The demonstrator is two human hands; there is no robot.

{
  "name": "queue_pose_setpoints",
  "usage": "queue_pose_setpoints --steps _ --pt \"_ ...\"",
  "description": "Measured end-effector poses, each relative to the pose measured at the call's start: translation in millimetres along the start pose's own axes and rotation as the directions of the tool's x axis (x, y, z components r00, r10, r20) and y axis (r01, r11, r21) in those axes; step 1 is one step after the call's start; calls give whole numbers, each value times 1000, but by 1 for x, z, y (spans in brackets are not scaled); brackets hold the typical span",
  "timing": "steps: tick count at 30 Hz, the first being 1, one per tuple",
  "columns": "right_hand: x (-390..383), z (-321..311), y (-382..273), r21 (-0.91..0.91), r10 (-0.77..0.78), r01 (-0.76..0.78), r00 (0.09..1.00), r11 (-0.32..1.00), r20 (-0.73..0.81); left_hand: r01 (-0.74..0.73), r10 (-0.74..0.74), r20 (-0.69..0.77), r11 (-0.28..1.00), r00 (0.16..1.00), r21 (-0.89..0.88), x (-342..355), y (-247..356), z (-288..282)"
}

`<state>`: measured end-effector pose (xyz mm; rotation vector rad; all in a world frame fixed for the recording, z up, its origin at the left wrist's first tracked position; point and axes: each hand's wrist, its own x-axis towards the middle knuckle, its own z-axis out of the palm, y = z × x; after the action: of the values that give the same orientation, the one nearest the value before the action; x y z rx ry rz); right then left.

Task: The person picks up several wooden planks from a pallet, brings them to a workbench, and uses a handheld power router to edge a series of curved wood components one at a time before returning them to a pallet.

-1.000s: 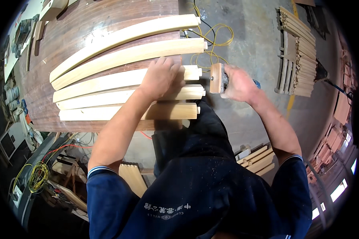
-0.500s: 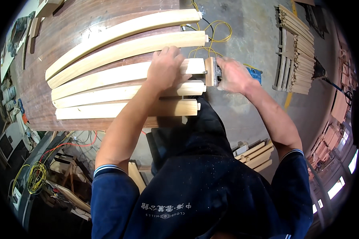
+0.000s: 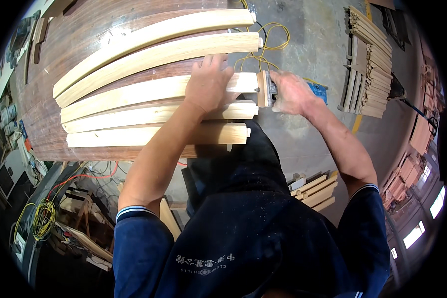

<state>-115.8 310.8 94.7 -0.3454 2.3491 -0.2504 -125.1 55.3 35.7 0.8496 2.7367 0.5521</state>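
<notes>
Several pale, curved wooden slats (image 3: 149,62) lie side by side on a brown table (image 3: 99,30), their tenoned right ends near or past its right edge. My left hand (image 3: 208,82) lies across the middle slat (image 3: 149,94), fingers over its far side and thumb on the near side. At that slat's right end, my right hand (image 3: 295,93) is wrapped round a blue power sander (image 3: 318,92). The sander's flat pad (image 3: 263,89) stands upright against the slat's end, touching or nearly so. My palm hides part of the sander's body.
A yellow cable (image 3: 278,42) loops on the grey floor beyond the table edge. Stacked wooden parts (image 3: 372,64) lie at the far right. More pale boards (image 3: 315,191) stand near my right side. Coiled yellow hose (image 3: 43,221) hangs at lower left.
My left hand's fingers have straightened and spread a little on the middle slat. The second slat from the far side sits slightly farther away, widening the gap. The sander stays at the slat's end.
</notes>
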Motion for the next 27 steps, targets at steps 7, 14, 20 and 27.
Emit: queue_pose_setpoints --steps 7,14,20,27 --pt "5 -9 -3 26 24 -25 999 999 34 5 -4 26 1000 1000 -23 0 0 0" --pt "17 -19 3 79 26 -29 999 996 42 18 -15 86 999 996 -43 1 1 -2" --pt "28 -25 5 78 -2 0 1000 997 24 22 -18 104 999 994 -41 0 0 -3" --pt "41 -22 15 96 -11 8 999 995 38 4 -2 77 1000 997 -22 -2 -1 1"
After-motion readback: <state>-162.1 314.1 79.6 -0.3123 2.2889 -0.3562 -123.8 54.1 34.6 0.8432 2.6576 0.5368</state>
